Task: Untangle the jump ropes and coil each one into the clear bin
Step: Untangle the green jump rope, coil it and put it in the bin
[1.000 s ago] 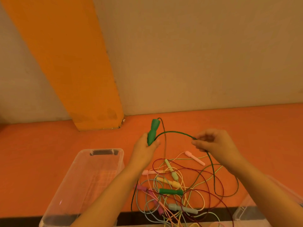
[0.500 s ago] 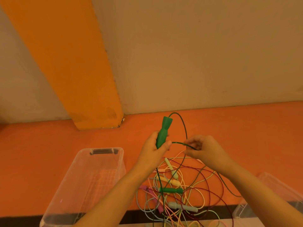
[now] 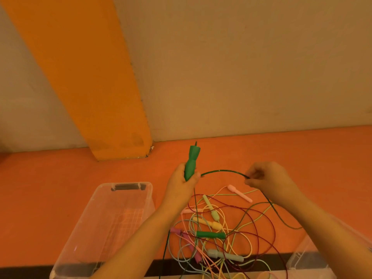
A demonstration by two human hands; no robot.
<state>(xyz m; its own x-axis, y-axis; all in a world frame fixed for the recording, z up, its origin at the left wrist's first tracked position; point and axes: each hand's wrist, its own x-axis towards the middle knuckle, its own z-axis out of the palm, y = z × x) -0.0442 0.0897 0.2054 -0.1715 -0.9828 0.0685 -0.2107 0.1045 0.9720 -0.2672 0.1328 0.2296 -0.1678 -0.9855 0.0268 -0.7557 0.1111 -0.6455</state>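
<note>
My left hand (image 3: 182, 185) grips a green jump rope handle (image 3: 192, 162) upright above the orange surface. Its dark green cord (image 3: 221, 171) arcs to my right hand (image 3: 267, 180), which pinches it, then trails down past my right wrist into the pile. The tangle of jump ropes (image 3: 221, 234) lies below my hands: a second green handle (image 3: 210, 235), pale yellow, pink, magenta and grey handles, and a dark red cord looping over them. A clear bin (image 3: 128, 187) stands open to the left of my left forearm.
An orange pillar (image 3: 96, 97) meets the orange surface behind the bin, against a beige wall. The corner of a second clear container (image 3: 308, 256) shows at the lower right, under my right forearm. A dark front edge runs along the bottom.
My right hand has slid right along the green cord, away from my left hand, stretching an arc between them. The loop that stood above the handle is gone.
</note>
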